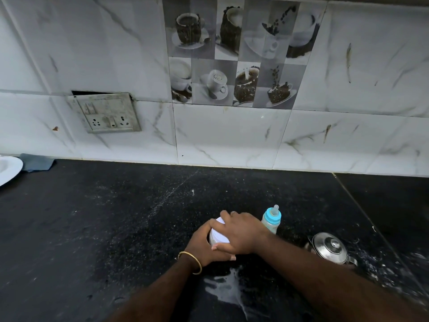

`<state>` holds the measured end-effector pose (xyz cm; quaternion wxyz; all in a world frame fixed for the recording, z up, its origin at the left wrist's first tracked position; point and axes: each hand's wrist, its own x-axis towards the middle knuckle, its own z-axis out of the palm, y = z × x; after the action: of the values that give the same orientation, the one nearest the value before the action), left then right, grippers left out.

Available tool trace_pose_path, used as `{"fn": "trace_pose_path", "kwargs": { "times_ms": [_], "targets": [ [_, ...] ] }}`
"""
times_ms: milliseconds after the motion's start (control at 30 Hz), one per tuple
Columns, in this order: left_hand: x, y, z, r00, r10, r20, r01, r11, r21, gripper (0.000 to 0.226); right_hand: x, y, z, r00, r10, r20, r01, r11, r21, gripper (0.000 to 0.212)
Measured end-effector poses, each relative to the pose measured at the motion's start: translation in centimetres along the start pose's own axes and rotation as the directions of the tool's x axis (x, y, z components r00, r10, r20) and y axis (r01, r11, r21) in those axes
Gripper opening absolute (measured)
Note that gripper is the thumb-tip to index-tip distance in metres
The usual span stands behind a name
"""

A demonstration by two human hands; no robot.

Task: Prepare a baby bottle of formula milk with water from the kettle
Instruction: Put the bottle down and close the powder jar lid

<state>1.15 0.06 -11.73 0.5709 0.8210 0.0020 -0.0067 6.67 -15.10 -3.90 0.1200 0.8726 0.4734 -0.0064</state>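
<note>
A white formula container (218,235) with a white lid stands on the black counter (116,217). My left hand (204,247) wraps its side, and my right hand (241,233) lies over its lid, so most of it is hidden. Just right of my right hand stands a baby bottle (271,220), upright, with a blue collar and a clear teat on. A steel kettle (329,248) with its lid on sits further right, partly behind my right forearm.
A wet spill (228,289) spreads on the counter below my wrists. At the far left edge lie a white plate (9,169) and a grey cloth (37,162). A switch and socket plate (108,113) is on the tiled wall.
</note>
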Motion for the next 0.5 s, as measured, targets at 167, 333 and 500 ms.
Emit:
{"fn": "trace_pose_path", "kwargs": {
  "times_ms": [167, 333, 500],
  "targets": [
    [-0.1, -0.1, 0.2, 0.999, -0.001, -0.039, 0.0, 1.0, -0.013, 0.07, 0.0, -1.2, 1.9, 0.986, 0.154, -0.066, -0.153, 0.988, 0.017, 0.068],
    [0.9, -0.2, 0.0, 0.998, 0.004, 0.064, -0.01, 0.995, 0.094, 0.094, 0.4, 0.6, 0.8, 0.998, 0.053, -0.046, -0.05, 0.996, 0.077, 0.074],
    [0.8, 0.3, 1.4, 1.0, 0.006, -0.028, -0.002, 0.988, 0.152, 0.066, 0.3, -0.8, 3.1, 0.977, 0.123, -0.173, -0.126, 0.992, -0.005, 0.061]
  ]
}}
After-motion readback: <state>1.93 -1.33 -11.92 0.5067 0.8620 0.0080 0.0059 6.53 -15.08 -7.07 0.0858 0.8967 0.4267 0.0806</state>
